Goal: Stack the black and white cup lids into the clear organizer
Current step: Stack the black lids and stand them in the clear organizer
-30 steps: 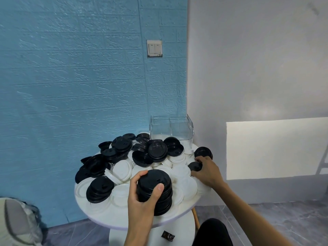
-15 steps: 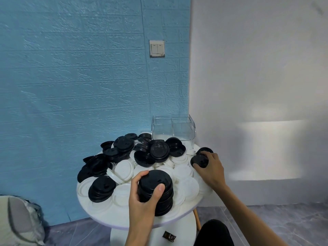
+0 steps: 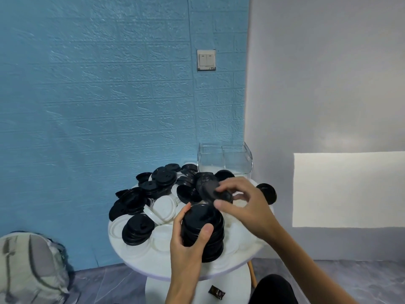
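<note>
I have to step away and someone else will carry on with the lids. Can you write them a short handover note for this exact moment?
Left hand: gripping a stack of black lids at the near edge of the round white table.
Right hand: holding one black lid just above that stack.
Clear organizer: at the table's far edge, both compartments look empty.
Done: some black lids gathered in the hand-held stack; none in the organizer.
Left: place that stack, then collect the loose black lids and white lids covering the table.

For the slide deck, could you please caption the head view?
Left hand grips a stack of black lids while right hand brings another black lid over it; clear organizer stands behind.
</note>
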A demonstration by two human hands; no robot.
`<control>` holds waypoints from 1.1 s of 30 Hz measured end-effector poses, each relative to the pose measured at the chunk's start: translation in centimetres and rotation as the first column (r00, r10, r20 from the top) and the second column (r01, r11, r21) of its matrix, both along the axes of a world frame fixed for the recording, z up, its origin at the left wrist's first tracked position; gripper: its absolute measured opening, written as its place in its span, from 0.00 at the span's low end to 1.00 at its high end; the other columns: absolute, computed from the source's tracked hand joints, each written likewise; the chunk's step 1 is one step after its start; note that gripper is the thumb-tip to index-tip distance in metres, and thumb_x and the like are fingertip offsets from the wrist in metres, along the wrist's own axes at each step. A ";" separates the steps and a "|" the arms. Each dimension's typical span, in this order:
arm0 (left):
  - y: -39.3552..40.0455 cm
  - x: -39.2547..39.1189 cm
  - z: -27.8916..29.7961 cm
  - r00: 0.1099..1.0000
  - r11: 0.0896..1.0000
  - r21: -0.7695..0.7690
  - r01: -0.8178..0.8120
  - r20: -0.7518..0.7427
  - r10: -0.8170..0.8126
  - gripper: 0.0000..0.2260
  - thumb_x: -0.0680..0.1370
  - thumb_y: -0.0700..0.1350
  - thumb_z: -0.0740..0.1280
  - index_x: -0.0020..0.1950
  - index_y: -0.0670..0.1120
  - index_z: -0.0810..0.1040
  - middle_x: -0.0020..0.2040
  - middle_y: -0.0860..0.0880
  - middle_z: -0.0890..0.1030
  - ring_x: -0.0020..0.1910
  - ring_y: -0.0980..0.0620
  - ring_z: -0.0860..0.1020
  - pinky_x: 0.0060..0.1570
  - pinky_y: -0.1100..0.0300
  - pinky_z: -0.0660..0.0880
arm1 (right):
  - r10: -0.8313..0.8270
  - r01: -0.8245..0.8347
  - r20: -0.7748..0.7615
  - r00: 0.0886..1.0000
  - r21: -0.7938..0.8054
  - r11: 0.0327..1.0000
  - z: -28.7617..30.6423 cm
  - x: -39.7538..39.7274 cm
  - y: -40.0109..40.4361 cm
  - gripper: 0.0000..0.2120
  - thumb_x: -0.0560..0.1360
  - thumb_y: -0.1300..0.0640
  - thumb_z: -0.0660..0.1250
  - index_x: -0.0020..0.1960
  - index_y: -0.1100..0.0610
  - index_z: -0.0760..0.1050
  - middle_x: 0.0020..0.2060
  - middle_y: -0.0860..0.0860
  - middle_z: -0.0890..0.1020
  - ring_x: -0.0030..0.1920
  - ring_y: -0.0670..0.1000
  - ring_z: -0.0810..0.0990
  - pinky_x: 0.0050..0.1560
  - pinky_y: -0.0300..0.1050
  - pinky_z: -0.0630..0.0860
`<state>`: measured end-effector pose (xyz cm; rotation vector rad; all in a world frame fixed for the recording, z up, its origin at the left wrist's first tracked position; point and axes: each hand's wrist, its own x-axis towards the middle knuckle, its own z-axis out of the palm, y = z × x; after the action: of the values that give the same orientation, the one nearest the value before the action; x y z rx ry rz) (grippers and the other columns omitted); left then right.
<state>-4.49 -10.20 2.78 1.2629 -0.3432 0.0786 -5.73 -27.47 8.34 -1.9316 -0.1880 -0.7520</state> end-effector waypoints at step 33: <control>1.5 0.0 -0.1 0.994 0.996 0.035 -0.084 0.069 0.081 0.26 0.65 0.61 0.72 0.64 0.67 0.77 0.61 0.65 0.81 0.62 0.62 0.80 0.65 0.54 0.76 | 0.285 -0.299 -0.147 0.947 -0.077 0.951 -1.3 -1.2 3.6 0.10 0.79 0.53 0.71 0.59 0.48 0.84 0.63 0.42 0.80 0.68 0.48 0.77 0.66 0.43 0.76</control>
<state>-4.45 -8.66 2.67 1.3139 -0.3517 0.1864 -6.90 -23.86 7.08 -1.9826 -0.4256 -0.4203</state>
